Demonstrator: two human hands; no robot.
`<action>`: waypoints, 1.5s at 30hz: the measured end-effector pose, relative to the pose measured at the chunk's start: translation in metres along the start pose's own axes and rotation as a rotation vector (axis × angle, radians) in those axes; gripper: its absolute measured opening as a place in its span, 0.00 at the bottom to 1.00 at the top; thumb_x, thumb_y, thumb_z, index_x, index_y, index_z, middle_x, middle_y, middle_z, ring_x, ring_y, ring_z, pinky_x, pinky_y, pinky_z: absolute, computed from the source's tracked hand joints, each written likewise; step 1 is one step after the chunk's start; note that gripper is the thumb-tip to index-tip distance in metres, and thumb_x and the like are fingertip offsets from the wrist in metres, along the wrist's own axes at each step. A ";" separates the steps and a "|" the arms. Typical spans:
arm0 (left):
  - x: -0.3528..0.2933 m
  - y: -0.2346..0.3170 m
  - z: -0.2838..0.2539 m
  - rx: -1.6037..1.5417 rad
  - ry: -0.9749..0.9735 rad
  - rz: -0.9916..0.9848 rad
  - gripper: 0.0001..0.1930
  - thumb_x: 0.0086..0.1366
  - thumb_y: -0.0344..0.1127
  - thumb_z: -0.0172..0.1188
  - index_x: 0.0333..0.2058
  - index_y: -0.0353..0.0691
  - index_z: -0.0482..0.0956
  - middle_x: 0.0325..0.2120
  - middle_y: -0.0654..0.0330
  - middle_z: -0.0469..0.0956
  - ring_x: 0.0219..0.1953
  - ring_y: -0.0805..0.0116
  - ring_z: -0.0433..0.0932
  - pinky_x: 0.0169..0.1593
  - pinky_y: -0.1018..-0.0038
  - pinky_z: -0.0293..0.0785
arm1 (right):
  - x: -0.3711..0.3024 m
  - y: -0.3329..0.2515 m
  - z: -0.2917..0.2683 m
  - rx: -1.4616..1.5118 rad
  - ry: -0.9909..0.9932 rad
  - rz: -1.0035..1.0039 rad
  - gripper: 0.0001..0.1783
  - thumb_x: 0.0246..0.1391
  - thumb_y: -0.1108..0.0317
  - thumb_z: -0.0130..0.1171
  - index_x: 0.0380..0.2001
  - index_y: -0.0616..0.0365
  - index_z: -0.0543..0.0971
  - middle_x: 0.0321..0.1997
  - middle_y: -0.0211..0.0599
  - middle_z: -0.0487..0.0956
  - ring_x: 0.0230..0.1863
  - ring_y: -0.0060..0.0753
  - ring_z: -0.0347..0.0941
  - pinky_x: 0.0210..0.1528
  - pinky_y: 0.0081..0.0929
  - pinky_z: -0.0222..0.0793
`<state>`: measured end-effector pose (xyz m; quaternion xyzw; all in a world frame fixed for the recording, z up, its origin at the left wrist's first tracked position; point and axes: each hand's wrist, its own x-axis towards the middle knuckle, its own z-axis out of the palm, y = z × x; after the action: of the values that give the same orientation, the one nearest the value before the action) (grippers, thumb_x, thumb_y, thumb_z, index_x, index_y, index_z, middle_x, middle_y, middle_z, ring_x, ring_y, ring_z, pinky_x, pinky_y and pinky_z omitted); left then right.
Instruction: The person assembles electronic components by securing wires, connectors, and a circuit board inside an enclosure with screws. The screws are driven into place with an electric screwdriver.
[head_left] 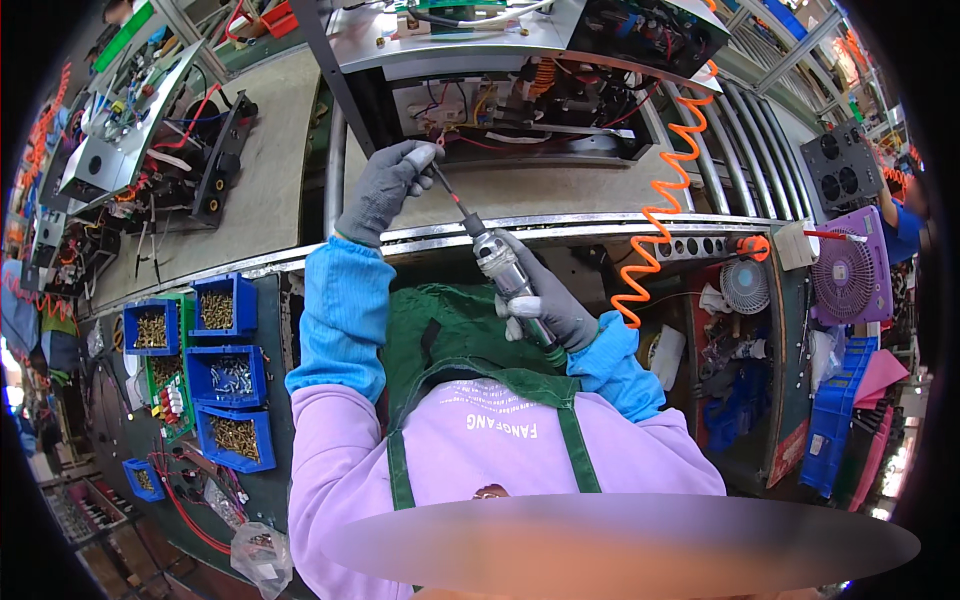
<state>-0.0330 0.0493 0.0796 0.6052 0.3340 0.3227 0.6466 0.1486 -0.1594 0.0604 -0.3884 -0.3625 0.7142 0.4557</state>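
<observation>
Where the pneumatic screwdriver points: up and to the left, its long axis slanting from in front of the apron (pixel 440 335) toward the front-left corner of the open wired chassis (pixel 560 153).
Pneumatic screwdriver (pixel 503 265): held above the front edge of the roller conveyor (pixel 740 150), clear of the chassis floor.
Right hand (pixel 555 300): gloved, wrapped around the tool's body, nearer the wearer.
Left hand (pixel 392 190): gloved, fingers curled, fingertips at the far end of the bit (pixel 455 197); whether they close on it or a small fastener, I cannot tell.
Nearer hand: the left, just before the chassis's front-left corner; the right sits farther back and to its right.
Coiled orange hose (pixel 650 240): hangs right of the tool, crossing the conveyor's front edge.
Blue parts bins (pixel 245 463): along the right edge of the side bench (pixel 110 395), screws inside.
</observation>
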 end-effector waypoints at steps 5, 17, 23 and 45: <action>0.005 0.003 0.032 -0.502 0.052 -0.036 0.15 0.65 0.41 0.50 0.41 0.35 0.76 0.29 0.64 0.72 0.26 0.82 0.69 0.27 0.88 0.65 | -0.006 -0.018 0.003 -0.032 0.031 -0.026 0.55 0.34 0.68 0.60 0.66 0.44 0.43 0.35 0.43 0.71 0.19 0.29 0.71 0.23 0.25 0.71; 0.115 0.014 0.111 -0.200 0.092 -0.097 0.13 0.61 0.35 0.54 0.41 0.33 0.70 0.27 0.58 0.75 0.25 0.70 0.75 0.32 0.77 0.74 | -0.042 -0.047 -0.023 0.292 -0.023 -0.363 0.65 0.30 0.61 0.70 0.66 0.38 0.37 0.27 0.47 0.71 0.18 0.36 0.73 0.24 0.32 0.75; 0.143 -0.019 0.084 -0.156 -0.100 -0.012 0.11 0.60 0.36 0.56 0.35 0.34 0.75 0.27 0.56 0.77 0.24 0.68 0.76 0.31 0.76 0.75 | -0.044 -0.044 -0.022 0.320 -0.055 -0.300 0.65 0.29 0.62 0.70 0.66 0.40 0.37 0.27 0.48 0.71 0.18 0.35 0.73 0.25 0.32 0.74; 0.015 -0.008 0.122 -0.784 -0.293 -0.223 0.22 0.66 0.53 0.43 0.49 0.43 0.67 0.45 0.58 0.73 0.49 0.63 0.71 0.53 0.60 0.66 | -0.024 -0.044 0.005 0.198 -0.204 -0.025 0.65 0.29 0.68 0.69 0.66 0.43 0.37 0.31 0.47 0.72 0.18 0.32 0.71 0.24 0.28 0.72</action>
<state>0.0766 -0.0078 0.0767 0.3134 0.1543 0.2640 0.8991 0.1669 -0.1684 0.1059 -0.2625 -0.3397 0.7764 0.4614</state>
